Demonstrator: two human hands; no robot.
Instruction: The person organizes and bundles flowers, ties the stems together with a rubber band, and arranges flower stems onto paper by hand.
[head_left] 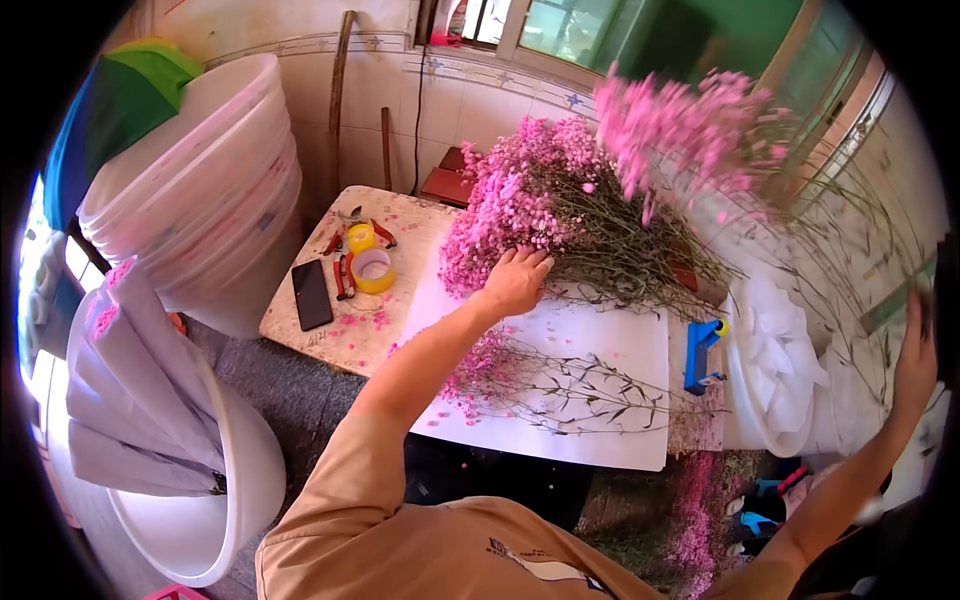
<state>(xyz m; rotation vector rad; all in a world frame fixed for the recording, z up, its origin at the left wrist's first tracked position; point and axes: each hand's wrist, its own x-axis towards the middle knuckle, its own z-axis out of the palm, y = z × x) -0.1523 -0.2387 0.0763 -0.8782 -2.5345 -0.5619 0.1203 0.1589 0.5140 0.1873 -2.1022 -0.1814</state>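
Note:
A large heap of pink baby's breath with dry green stems lies across the far side of a white sheet. My left hand is at the heap's near edge, its fingers curled into the flowers and stems. Out at the right edge of the view, my right hand is closed around the ends of long stems. Their pink flower heads are raised above the heap and blurred by motion. Nearer to me, a smaller spray of pink flowers lies on the sheet, stems pointing right.
Left on the table are a phone, tape roll and red-handled pliers. A blue tape dispenser stands right. Stacked white tubs and a tub with wrapped bundles are left; a white bag lies right.

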